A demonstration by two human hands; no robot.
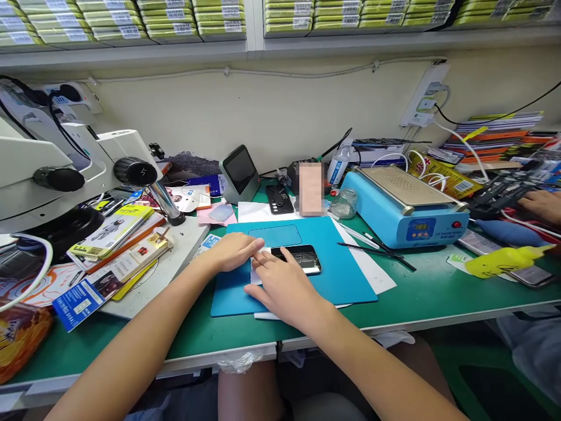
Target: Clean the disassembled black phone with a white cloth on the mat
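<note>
A smartphone (309,258) with a dark, shiny, reflective face lies on a blue work mat (342,280). My left hand (232,252) is at its left end, fingers pressed together and thumb on top; the fingertips are partly covered. My right hand (287,286) reaches over the phone's left part, index finger stretched across its face and thumb spread away on the mat. A thin white piece (256,276), like tissue or film, shows beneath my right hand. Most of it is hidden, so I cannot tell whether the fingers pinch it.
To the right stand a blue heating plate machine (394,210), black sticks (390,254) and a yellow squeeze bottle (499,262). A microscope (87,169) and booklets (114,234) crowd the left. Behind are a black phone (279,200) and a glass jar (344,204). Another person's hand (541,204) is far right.
</note>
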